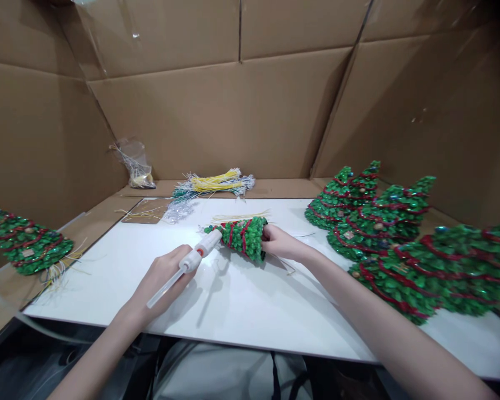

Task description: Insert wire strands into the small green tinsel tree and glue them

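A white board (pixel 250 311) lies inside cardboard walls (pixel 216 111). Right of the board's middle, several green trees (pixel 400 239) with red garlands lie clustered. One more tree (pixel 27 244) sits off its left edge. Wire bundles (pixel 214 183) lie beyond its far edge, with a plastic bag (pixel 135 164) further left.

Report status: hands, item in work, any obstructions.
Left hand gripping white pen-shaped applicator tool. Right hand holding small green cone tree with red garland, lying sideways. Nothing between them.
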`<state>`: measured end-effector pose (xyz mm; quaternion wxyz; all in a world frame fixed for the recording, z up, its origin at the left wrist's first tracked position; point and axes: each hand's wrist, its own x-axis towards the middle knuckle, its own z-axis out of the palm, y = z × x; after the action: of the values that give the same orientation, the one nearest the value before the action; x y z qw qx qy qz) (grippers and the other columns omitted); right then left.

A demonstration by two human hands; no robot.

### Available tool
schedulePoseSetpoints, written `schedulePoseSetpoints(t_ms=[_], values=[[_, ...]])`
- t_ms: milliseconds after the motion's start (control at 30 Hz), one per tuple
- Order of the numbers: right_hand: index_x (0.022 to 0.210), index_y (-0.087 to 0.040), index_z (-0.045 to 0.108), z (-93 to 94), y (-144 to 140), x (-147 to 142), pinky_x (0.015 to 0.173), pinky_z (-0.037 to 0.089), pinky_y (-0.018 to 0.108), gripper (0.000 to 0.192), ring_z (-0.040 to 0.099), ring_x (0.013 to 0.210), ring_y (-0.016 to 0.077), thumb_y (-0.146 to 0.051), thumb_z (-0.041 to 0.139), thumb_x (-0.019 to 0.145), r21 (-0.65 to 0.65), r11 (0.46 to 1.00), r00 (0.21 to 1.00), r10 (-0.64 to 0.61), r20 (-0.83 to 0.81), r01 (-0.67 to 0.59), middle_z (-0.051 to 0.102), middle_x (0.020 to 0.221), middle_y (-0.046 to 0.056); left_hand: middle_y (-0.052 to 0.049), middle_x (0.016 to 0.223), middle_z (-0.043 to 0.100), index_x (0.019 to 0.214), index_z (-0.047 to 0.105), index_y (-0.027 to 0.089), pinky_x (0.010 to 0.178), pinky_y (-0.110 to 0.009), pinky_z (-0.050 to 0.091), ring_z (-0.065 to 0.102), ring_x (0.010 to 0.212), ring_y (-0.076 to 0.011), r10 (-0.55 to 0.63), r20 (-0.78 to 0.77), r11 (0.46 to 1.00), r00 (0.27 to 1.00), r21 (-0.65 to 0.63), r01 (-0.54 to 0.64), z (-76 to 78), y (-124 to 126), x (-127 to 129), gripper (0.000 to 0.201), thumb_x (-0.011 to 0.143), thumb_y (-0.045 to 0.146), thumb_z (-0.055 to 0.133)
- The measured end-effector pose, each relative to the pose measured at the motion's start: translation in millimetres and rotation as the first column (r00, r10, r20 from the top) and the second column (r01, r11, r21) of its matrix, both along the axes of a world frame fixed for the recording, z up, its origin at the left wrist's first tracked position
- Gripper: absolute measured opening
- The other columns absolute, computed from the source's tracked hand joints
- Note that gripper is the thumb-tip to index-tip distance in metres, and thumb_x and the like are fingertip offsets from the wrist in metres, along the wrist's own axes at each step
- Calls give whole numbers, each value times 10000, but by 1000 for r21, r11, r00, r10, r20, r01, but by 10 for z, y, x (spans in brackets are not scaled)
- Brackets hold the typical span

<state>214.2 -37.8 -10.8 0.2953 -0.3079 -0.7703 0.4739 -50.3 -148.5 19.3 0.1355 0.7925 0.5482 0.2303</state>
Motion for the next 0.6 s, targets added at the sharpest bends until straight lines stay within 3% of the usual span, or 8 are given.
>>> schedulePoseSetpoints(t_ms=[167, 367, 600], values=[[1118, -144, 594, -8, 6, 7, 864, 492, 347, 443, 588, 1060, 257, -121, 510, 684, 36, 999, 1000, 1, 15, -1, 611, 1206, 53, 20, 730, 483, 729, 390, 192, 594, -225, 332, 471, 619, -116, 19, -2, 1000, 1000, 20, -18, -2, 21, -17, 207, 905, 296, 360], [1042, -118, 605, -23, 2, 4, 858, 495, 346, 394, 604, 1025, 255, -106, 506, 661, -20, 1000, 1000, -16, -7, 15, 660, 1109, 66, 23, 711, 467, 716, 383, 188, 582, -221, 326, 451, 603, -108, 12, 25, 998, 1000, 58, -13, 11, 75, 2, 231, 908, 314, 363], [1044, -99, 601, 17, -11, -3, 868, 490, 368, 370, 607, 1020, 268, -149, 543, 682, -29, 999, 999, -33, 36, 34, 646, 1135, 100, 18, 730, 483, 729, 408, 186, 591, -218, 334, 470, 624, -112, -39, 16, 999, 999, 11, 39, 119, 46, 68, 254, 914, 348, 347]])
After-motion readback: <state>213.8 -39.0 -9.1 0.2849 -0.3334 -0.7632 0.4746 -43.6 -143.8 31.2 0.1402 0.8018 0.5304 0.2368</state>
